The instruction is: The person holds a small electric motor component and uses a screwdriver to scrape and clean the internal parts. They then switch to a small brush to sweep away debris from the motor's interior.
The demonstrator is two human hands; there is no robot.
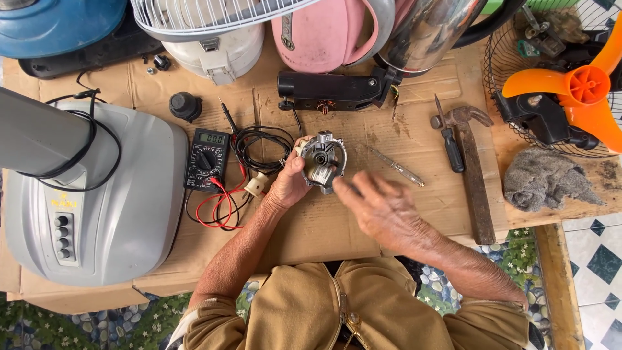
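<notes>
My left hand (289,183) grips a small grey metal motor housing (323,159), held above the cardboard-covered table (337,227) with its open round face toward me. Just right of it, my right hand (382,207) hovers with fingers spread and blurred, the fingertips close to the housing's lower edge and holding nothing. A black multimeter (207,159) with red and black leads (220,207) lies to the left of my left hand. Beside that wrist rests a cream plug (256,185).
A grey fan base (97,194) fills the left. A hammer (473,175), a screwdriver (448,144) and a thin tester pen (398,168) lie to the right. Behind are a black motor bracket (334,89), an orange fan blade (576,84) in a wire guard, and a grey rag (544,180).
</notes>
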